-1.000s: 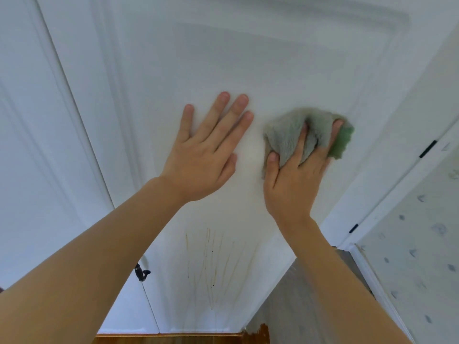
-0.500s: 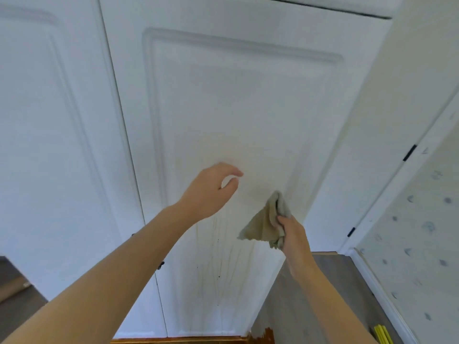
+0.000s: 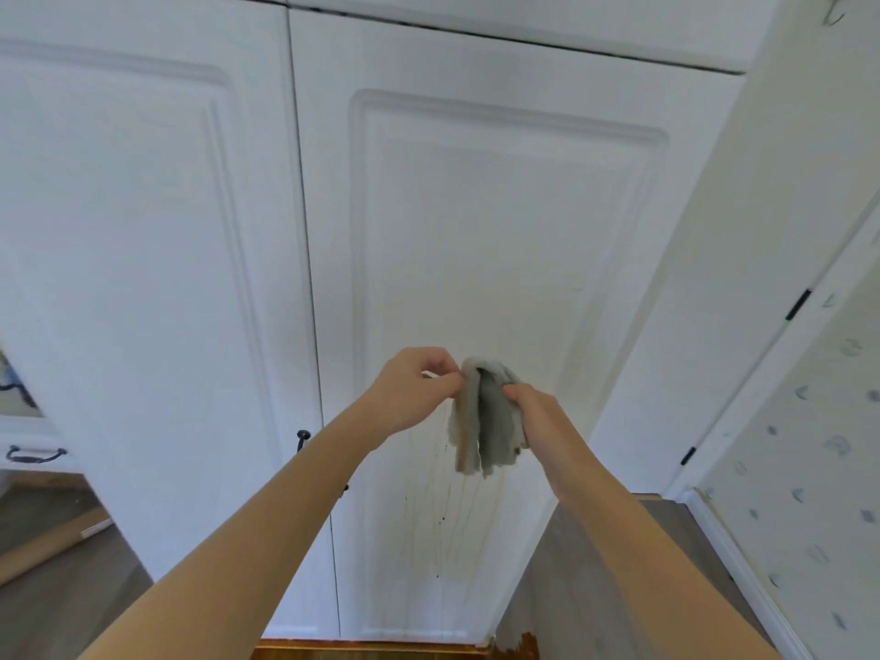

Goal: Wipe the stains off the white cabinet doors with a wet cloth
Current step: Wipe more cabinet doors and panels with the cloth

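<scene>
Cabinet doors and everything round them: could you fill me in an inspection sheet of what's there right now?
Surface: white cabinet door, brown drip stains low on its panel.
Job's things: grey cloth, held off the door, hanging folded.
Clutter: cardboard tube on the floor at left.
Hands: left hand pinches the cloth's top edge; right hand grips it.
Cables: nothing seen.
Surroundings: neighbouring door, dark handle, patterned wall, grey floor.
</scene>
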### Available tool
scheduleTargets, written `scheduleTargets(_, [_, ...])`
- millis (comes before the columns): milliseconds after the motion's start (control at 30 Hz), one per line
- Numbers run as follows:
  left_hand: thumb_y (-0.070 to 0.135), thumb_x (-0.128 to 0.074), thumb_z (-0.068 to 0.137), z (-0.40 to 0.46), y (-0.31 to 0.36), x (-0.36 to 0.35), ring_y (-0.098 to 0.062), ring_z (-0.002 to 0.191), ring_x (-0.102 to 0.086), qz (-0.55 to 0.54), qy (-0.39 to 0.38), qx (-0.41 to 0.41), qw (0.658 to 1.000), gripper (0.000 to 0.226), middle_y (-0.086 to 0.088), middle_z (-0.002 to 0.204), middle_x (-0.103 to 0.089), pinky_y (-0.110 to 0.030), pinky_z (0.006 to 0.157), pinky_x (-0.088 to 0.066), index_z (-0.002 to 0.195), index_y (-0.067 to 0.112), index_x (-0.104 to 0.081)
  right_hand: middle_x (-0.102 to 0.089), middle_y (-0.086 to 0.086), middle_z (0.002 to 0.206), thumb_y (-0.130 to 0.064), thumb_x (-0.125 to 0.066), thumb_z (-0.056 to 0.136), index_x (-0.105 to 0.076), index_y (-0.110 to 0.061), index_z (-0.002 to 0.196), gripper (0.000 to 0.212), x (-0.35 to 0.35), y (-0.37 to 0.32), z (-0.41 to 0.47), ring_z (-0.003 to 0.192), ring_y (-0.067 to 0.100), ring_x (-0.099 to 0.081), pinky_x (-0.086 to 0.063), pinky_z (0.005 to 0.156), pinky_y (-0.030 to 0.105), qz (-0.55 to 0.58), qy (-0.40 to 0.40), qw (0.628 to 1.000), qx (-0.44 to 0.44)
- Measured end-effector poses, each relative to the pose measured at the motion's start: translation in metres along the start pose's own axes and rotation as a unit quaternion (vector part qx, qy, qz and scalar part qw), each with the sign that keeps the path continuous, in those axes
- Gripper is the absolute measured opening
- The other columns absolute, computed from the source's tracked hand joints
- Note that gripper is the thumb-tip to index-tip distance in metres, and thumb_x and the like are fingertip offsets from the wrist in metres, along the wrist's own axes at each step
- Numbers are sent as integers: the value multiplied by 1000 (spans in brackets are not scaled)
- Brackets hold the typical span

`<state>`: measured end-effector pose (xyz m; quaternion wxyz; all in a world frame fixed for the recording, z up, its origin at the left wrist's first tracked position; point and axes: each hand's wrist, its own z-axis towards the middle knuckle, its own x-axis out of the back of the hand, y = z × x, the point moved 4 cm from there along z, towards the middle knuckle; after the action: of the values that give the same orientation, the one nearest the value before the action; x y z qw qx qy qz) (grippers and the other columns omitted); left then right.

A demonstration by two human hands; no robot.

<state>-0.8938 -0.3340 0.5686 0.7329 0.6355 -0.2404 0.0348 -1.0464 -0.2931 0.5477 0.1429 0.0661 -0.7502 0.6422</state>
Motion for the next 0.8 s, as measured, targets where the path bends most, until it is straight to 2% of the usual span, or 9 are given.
scheduleTargets(67, [20, -55, 83, -4, -4, 9, -24, 82, -60, -14, 16, 5, 1000, 19, -15, 90, -66, -41, 80, -52, 65, 17, -56, -47, 7, 85, -21, -43, 91, -57, -4, 89, 22, 7, -7, 0, 74, 19, -43, -31, 62, 31, -35, 20, 999, 23])
scheduleTargets(133, [19, -50, 84, -8, -5, 15, -19, 69, -51, -9, 17, 7, 1000, 22, -16, 78, -60, -30, 66, -48, 63, 16, -50, -41, 8, 72, -18, -48, 89, -49, -9, 72, 20, 12, -15, -2, 64, 17, -37, -25, 56, 29, -69, 16, 997, 41])
scheduleTargets(267, [12, -41, 89, -11, -5, 18, -13, 60, -35, 0, -11, 30, 1000, 20, 0, 65, -38, -24, 56, -30, 69, 13, -42, -31, 3, 57, -17, -52, 89, -34, -15, 56, 37, 16, -32, -2, 53, 13, -31, -23, 52, 26, -149, -8, 986, 74])
scheduleTargets(333, [16, -43, 90, -14, -8, 17, -14, 59, -38, -49, -38, 60, 996, 20, 1, 65, -41, -25, 56, -32, 70, 13, -44, -35, 7, 61, -16, -53, 88, -40, -12, 58, 33, 18, -38, 0, 58, 15, -35, -26, 54, 26, -168, -18, 982, 81])
scheduleTargets(433, [33, -56, 86, -22, -12, 4, -17, 61, -57, -156, -154, 118, 968, 24, -4, 72, -60, -23, 57, -45, 84, 9, -57, -62, 12, 78, -17, -56, 87, -66, -3, 75, 21, 19, -43, 4, 74, 18, -55, -43, 68, 26, -184, -52, 980, 63])
scheduleTargets(567, [36, -70, 79, -25, -15, -15, -24, 86, -66, -103, -249, 73, 960, 39, -12, 95, -69, -34, 78, -53, 101, 5, -65, -71, 3, 99, -23, -60, 86, -72, -14, 100, 20, 17, -45, 7, 95, 17, -65, -53, 88, 32, -189, -147, 971, 10])
scheduleTargets(633, [37, -62, 81, -24, -15, -20, -20, 82, -65, -132, -244, 69, 958, 41, -11, 91, -67, -32, 75, -53, 100, 1, -66, -73, 1, 89, -33, -60, 88, -67, -16, 113, 31, 25, -38, 7, 86, 15, -69, -53, 86, 33, -78, -188, 978, -51])
scheduleTargets(700, [38, -53, 83, -20, -14, -22, -20, 88, -65, -204, -220, 80, 951, 48, -11, 99, -68, -30, 76, -54, 108, -1, -64, -73, 7, 96, -51, -55, 84, -62, -15, 121, 52, 35, -21, 10, 93, 21, -69, -50, 91, 38, 164, -177, 965, -104])
scheduleTargets(800, [33, -45, 92, -11, -10, -23, -19, 98, -66, -288, -187, 83, 936, 39, -8, 107, -69, -31, 78, -54, 112, 6, -63, -59, 17, 127, -67, -50, 74, -53, -8, 132, 83, 34, 20, 13, 117, 33, -57, -37, 106, 44, 503, -125, 847, -115])
